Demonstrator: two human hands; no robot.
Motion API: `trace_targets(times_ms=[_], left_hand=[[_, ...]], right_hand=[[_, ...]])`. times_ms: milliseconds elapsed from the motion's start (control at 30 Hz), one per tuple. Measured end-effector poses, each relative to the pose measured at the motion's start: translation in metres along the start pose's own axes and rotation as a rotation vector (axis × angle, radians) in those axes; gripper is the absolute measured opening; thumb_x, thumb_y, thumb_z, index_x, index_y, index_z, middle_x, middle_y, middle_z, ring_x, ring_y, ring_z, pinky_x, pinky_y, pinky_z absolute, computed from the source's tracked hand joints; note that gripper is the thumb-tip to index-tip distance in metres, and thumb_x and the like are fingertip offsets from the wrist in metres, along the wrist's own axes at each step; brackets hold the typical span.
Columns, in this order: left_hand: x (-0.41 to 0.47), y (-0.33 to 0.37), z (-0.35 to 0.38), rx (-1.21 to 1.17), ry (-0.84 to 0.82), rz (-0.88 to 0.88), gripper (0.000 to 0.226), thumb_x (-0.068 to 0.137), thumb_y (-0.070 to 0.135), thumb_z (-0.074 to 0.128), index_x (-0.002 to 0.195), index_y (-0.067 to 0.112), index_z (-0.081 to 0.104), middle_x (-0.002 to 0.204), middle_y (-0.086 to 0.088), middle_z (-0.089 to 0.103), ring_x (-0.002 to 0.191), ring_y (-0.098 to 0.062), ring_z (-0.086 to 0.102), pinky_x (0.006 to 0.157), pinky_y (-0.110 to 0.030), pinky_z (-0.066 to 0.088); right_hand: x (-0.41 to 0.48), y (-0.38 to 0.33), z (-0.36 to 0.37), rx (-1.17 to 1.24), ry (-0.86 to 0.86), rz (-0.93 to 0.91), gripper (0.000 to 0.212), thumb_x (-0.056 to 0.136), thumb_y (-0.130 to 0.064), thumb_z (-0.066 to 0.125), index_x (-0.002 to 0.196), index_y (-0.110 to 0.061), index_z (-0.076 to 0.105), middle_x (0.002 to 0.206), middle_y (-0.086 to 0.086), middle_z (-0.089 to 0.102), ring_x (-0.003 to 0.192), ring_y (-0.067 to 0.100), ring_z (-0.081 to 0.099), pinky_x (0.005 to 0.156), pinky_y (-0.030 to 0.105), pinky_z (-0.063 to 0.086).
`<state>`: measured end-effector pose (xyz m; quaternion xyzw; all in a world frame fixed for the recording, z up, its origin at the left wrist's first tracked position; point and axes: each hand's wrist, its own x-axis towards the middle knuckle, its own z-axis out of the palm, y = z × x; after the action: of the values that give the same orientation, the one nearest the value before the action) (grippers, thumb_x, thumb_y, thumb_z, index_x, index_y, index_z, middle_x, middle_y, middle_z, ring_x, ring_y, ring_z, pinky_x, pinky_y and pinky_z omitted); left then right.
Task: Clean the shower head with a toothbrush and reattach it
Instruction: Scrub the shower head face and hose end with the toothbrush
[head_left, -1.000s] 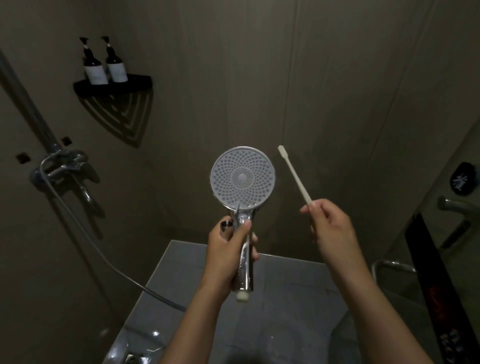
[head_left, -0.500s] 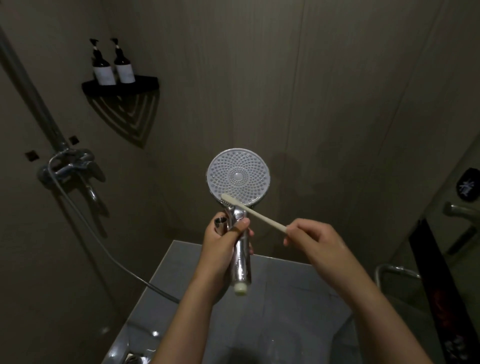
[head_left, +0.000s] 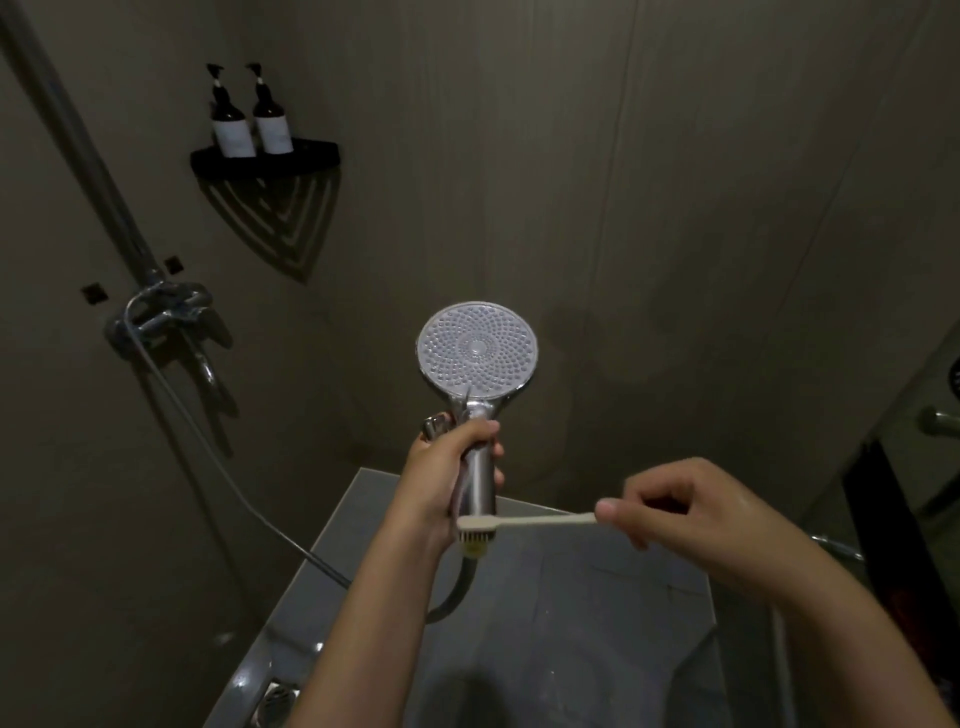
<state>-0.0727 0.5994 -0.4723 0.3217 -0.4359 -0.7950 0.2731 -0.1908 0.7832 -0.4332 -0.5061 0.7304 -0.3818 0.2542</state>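
Observation:
The chrome shower head (head_left: 477, 353) stands upright in the middle of the view, its round nozzle face toward me. My left hand (head_left: 451, 470) grips its handle, with the end of the hose (head_left: 223, 467) also pinched in the fist beside it. A cream toothbrush (head_left: 524, 522) lies level, held in my right hand (head_left: 675, 512). Its bristle head rests against the threaded bottom end of the handle, just below my left hand.
A tap fitting (head_left: 161, 312) with a riser pipe hangs on the left wall, and the hose runs down from it. A black corner shelf (head_left: 265, 158) holds two pump bottles (head_left: 248, 122). Below lie the grey floor (head_left: 571, 623) and a drain (head_left: 275, 701). A chrome rail (head_left: 836, 548) is at right.
The toothbrush swung down from upright beside the shower head, across the lower face, to the bottom end of the handle. My right hand dropped with it. The shower head stayed upright.

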Motion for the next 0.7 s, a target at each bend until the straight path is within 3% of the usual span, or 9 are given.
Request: trace_targets(times_ms=[100,300,600,700], left_hand=[[-0.002,-0.002,-0.001,0.013,0.012,-0.033,0.014,0.082,0.005,0.063,0.093,0.003,0.055,0.059,-0.008,0.058,0.039,-0.015,0.053,0.039,-0.020,0.045],[-0.005,-0.002,0.002,0.017,0.034,-0.022,0.007,0.083,0.002,0.061,0.086,0.002,0.055,0.057,-0.010,0.056,0.036,-0.014,0.052,0.038,-0.018,0.045],[-0.005,-0.003,-0.003,-0.034,0.067,-0.030,0.007,0.084,0.006,0.062,0.085,0.006,0.055,0.062,-0.009,0.055,0.040,-0.014,0.052,0.038,-0.019,0.045],[-0.005,-0.004,-0.003,-0.043,0.074,-0.021,0.008,0.085,0.005,0.060,0.081,0.007,0.054,0.062,-0.010,0.053,0.038,-0.014,0.050,0.037,-0.018,0.044]], right_hand=[[0.002,-0.001,0.004,-0.002,-0.016,-0.011,0.043,0.072,-0.052,0.062,0.051,-0.015,0.058,0.047,-0.005,0.035,0.048,0.007,0.033,0.048,0.019,0.025],[0.006,-0.003,0.009,-0.016,-0.019,-0.008,0.042,0.070,-0.050,0.064,0.049,-0.015,0.056,0.044,-0.006,0.035,0.045,0.004,0.033,0.045,0.016,0.025],[0.006,0.009,0.006,-0.027,-0.128,0.053,0.046,0.071,-0.056,0.062,0.050,-0.016,0.054,0.052,0.002,0.035,0.052,0.013,0.033,0.053,0.029,0.027],[0.005,0.012,0.004,-0.028,-0.130,0.066,0.045,0.071,-0.055,0.062,0.049,-0.017,0.053,0.051,0.000,0.035,0.052,0.012,0.033,0.053,0.027,0.027]])
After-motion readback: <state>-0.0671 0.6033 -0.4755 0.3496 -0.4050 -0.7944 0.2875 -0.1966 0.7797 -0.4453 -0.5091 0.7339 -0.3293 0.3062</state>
